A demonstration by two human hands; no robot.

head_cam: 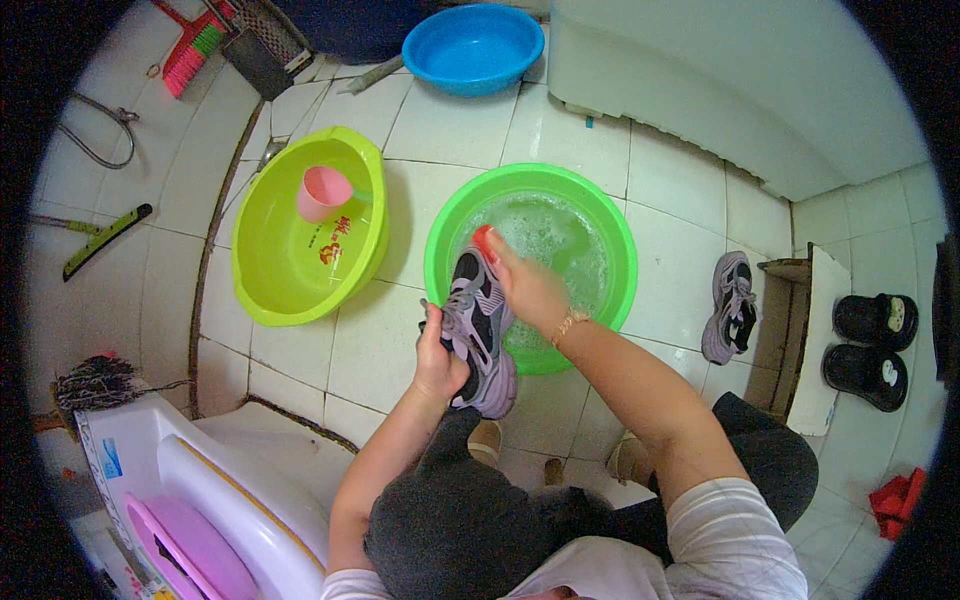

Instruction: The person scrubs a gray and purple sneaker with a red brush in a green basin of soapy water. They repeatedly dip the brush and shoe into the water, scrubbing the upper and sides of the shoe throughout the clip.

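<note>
A purple-grey and black sneaker is tilted over the near left rim of a green plastic basin. My left hand grips it at the laced opening, with the toe pointing away from me. Foamy water fills the basin's bottom. In my right hand, slightly blurred, is a small red scrubber, held against the toe's right side. Its underside is hidden, so I cannot tell whether it has bristles. The matching sneaker rests on the floor to the right.
Left of the green basin sits a yellow-green basin with a pink dipper inside. A blue basin stands at the back. On the right are a small wooden stand and black slippers; a white washbasin is near left.
</note>
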